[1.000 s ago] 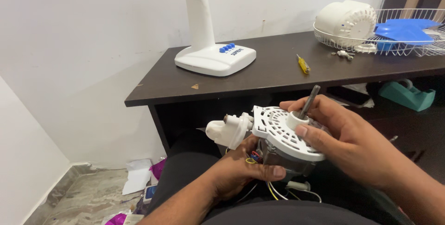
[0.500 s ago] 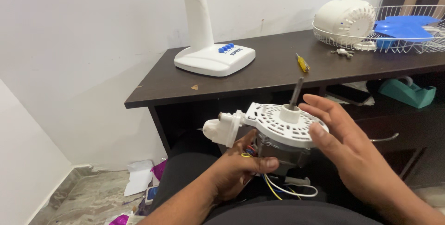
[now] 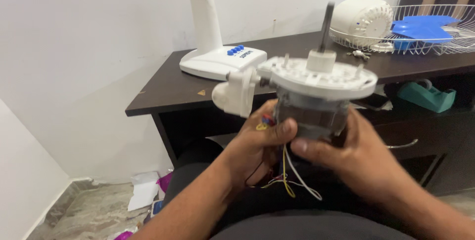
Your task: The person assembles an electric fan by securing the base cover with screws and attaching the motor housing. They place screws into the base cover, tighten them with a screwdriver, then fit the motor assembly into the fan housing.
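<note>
A fan motor [image 3: 311, 101] is held up in front of the dark counter [image 3: 297, 67] by both hands. The left hand [image 3: 257, 146] is closed around the lower left of the metal motor body, the thumb pressed on its front. The right hand [image 3: 346, 151] is closed on the lower right side, the thumb placed just beside the left one. The white round plate [image 3: 316, 77] is seen on top of the motor, with the shaft [image 3: 325, 20] pointing up. Thin wires [image 3: 289, 180] hang below the motor. On the counter, a white fan base [image 3: 222, 62], a wire grille [image 3: 435, 32] and a blue blade [image 3: 425, 26] are seen.
</note>
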